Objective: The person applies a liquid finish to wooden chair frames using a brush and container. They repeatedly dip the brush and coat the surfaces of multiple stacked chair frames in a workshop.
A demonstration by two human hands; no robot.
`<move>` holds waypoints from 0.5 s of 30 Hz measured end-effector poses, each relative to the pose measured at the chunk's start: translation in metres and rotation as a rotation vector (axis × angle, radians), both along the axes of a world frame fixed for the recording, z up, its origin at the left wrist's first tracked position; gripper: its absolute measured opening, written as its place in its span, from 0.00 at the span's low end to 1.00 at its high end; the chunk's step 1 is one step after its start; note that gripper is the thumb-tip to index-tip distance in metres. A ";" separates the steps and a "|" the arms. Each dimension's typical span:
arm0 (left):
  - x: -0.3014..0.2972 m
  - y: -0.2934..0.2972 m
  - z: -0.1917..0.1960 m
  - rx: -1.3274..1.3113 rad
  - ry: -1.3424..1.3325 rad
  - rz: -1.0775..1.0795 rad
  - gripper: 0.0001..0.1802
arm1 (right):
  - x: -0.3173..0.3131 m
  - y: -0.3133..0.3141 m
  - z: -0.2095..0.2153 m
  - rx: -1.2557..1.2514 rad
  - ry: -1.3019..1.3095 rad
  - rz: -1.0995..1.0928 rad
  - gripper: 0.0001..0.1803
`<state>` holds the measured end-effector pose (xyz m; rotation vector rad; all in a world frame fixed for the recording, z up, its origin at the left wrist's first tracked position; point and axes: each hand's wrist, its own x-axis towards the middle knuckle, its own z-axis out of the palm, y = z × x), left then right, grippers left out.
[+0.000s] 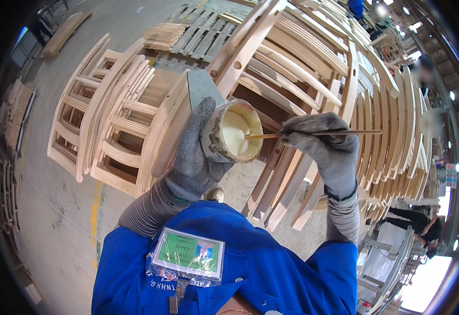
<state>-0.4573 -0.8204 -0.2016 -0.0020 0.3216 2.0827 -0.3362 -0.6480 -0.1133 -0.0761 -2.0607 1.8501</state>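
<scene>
My left hand (pixel 191 144), in a grey glove, is closed round the side of a small round pot (pixel 216 142). The pot is tilted toward me, its rim crusted, with a pale cream liquid (pixel 236 128) inside. A thin wooden stick (pixel 355 132) is pinched between the gloved fingers of my right hand (pixel 324 142). Its left tip reaches over the rim into the liquid. Just beyond my left fingertips is a flat grey-green piece (pixel 203 86); I cannot tell whether the hand touches it.
Pale wooden chair frames (pixel 116 121) stand on the left. Stacked wooden frames (pixel 297 58) fill the space ahead, and curved wooden parts (pixel 397 136) stand in a row at the right. A slatted pallet (pixel 200 31) lies farther off. Another person (pixel 423 226) is at the far right.
</scene>
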 end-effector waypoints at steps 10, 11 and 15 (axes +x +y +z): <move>0.025 0.044 -0.004 -0.003 -0.008 -0.281 0.28 | 0.076 0.009 -0.087 -0.967 0.147 -0.312 0.11; 0.028 0.049 -0.004 0.007 -0.005 -0.311 0.28 | 0.075 0.002 -0.083 -1.004 0.130 -0.389 0.11; 0.036 0.064 -0.006 0.013 0.011 -0.428 0.27 | 0.087 0.001 -0.087 -1.125 0.160 -0.463 0.09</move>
